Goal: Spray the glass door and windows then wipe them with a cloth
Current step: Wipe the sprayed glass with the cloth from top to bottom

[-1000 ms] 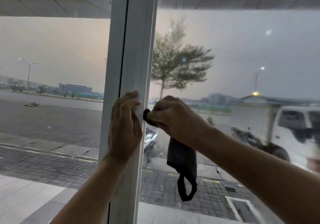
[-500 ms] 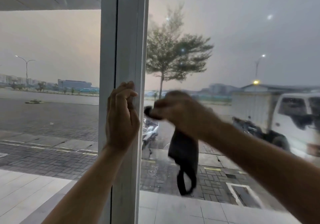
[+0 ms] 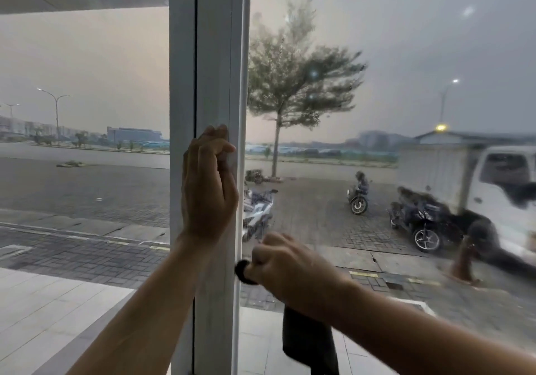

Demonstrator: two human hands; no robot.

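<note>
Outside the glass (image 3: 391, 99) there's a hazy sky, a tree (image 3: 293, 84), parked motorbikes (image 3: 423, 223) and a white truck (image 3: 493, 177). An upright white frame (image 3: 214, 55) divides the panes. The left hand (image 3: 207, 189) curls its fingers round the frame's edge, gripping it. Lower down, the right hand (image 3: 287, 273) is fisted on a dark cloth (image 3: 310, 342). A bunched end pokes left against the frame beside the glass, and the rest hangs straight down, long axis vertical.

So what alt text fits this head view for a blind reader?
A right hand grips a dark cloth at the edge of the glass, beside a white frame that the left hand holds. Outside are a tree, motorbikes and a truck.
</note>
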